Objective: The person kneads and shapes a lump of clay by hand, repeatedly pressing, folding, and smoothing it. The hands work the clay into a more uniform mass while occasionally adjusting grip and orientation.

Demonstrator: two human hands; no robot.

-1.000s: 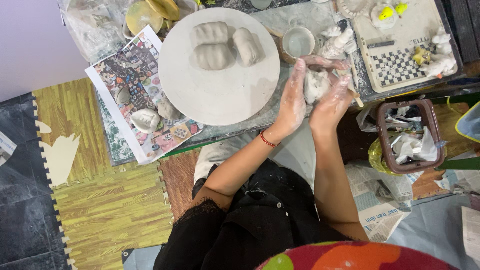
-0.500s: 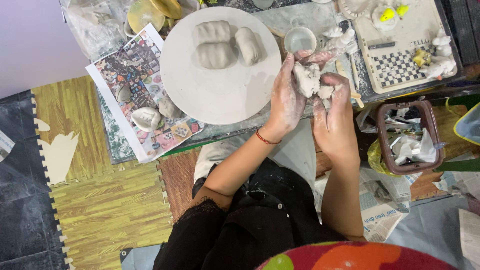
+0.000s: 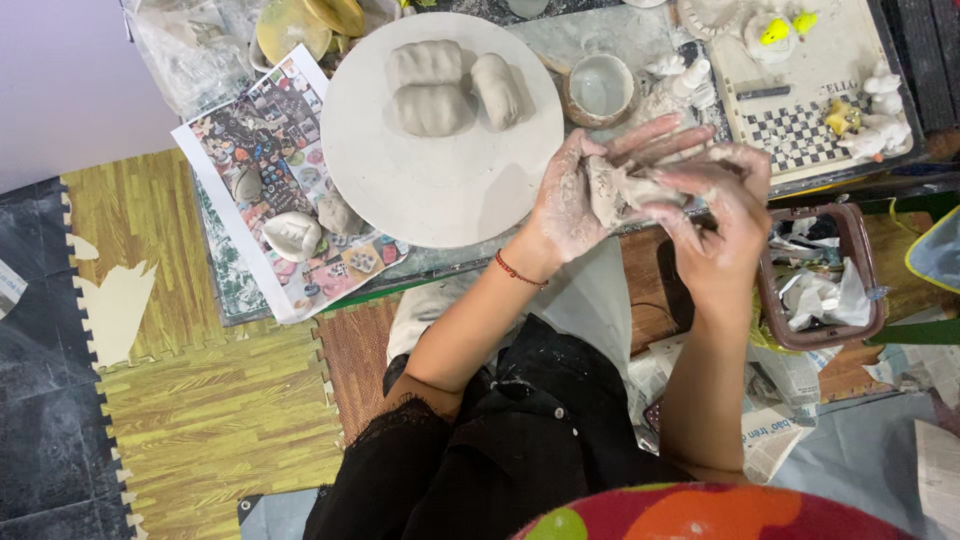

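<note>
A lump of grey clay (image 3: 622,188) sits between my two hands just right of the round grey board (image 3: 430,190). My left hand (image 3: 570,195) cups it from the left, fingers stretched over its top. My right hand (image 3: 725,215) pinches it from the right, fingers bent onto the clay. Both hands are smeared with clay. A red cord bracelet (image 3: 518,270) circles my left wrist. Three shaped clay lumps (image 3: 450,85) lie at the far part of the round board.
A small cup (image 3: 600,88) stands behind my hands. A checkered board with small figures (image 3: 800,110) lies far right. A brown basket of crumpled paper (image 3: 820,290) is at the right. A printed sheet (image 3: 285,190) with clay pieces lies left.
My hands drew the clay lump back from the table toward me and turned it; my right hand shifted from beside the lump to pinching it from the right.
</note>
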